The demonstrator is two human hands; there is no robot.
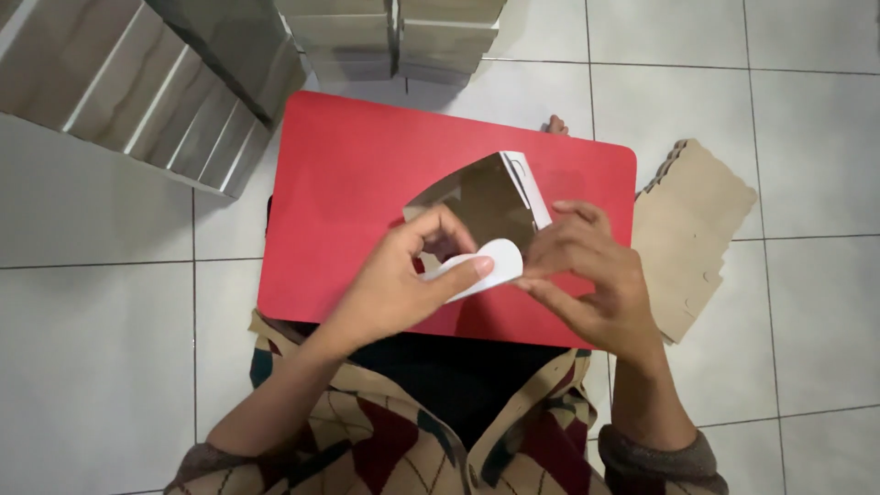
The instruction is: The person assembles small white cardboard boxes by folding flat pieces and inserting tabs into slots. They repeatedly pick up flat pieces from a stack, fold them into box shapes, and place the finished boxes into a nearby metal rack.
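Half-folded white-and-brown cardboard box sits over the red rectangular tabletop, at twelve o'clock from both my hands. My left hand pinches its rounded white flap, thumb on top; my right hand grips the box's side at three o'clock. I'd best crease the flap evenly along its fold. Flat brown cardboard blanks lie on the floor further right.

Beneath our hands we see a red table; between them, a box brown inside, white outside; right, brown cardboard sheets; below, diamond-patterned clothing; pale grey floor tiles
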